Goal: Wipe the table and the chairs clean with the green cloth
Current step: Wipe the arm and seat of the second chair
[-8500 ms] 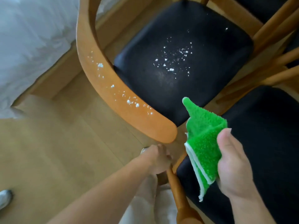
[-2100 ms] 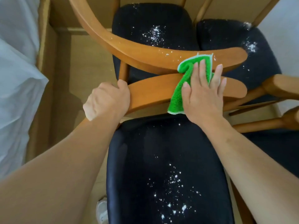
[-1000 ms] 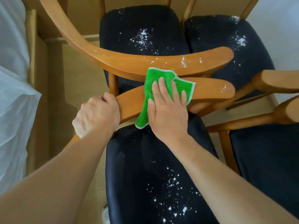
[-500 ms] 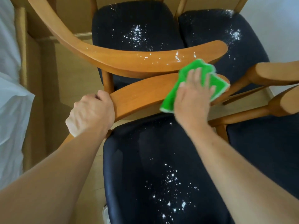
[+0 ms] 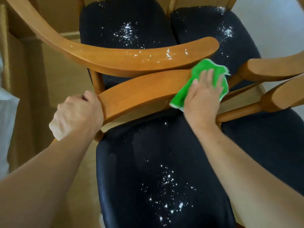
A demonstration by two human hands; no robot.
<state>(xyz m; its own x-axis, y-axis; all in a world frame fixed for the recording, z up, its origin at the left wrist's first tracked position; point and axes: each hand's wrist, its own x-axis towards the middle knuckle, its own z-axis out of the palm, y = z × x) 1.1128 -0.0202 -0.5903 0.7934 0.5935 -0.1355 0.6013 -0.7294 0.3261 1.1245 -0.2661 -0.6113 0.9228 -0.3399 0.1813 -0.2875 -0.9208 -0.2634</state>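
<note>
A: Hands?
B: Right hand (image 5: 203,96) lying flat, fingers straight, pressing the fuzzy green cloth (image 5: 207,80) onto the far end of the near chair's curved wooden backrest (image 5: 139,94). Left hand (image 5: 77,116) gripping that backrest's other end, fingers wrapping under.
A: Surfaces?
B: White crumbs speckling the dark padded seat (image 5: 164,170) below and the glossy neighbouring backrest (image 5: 139,58), which is nearly touching the cloth's upper edge.

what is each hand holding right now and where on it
Left hand grips the near chair's backrest at its left end. Right hand presses the cloth flat on the backrest's right end; no grip.
</note>
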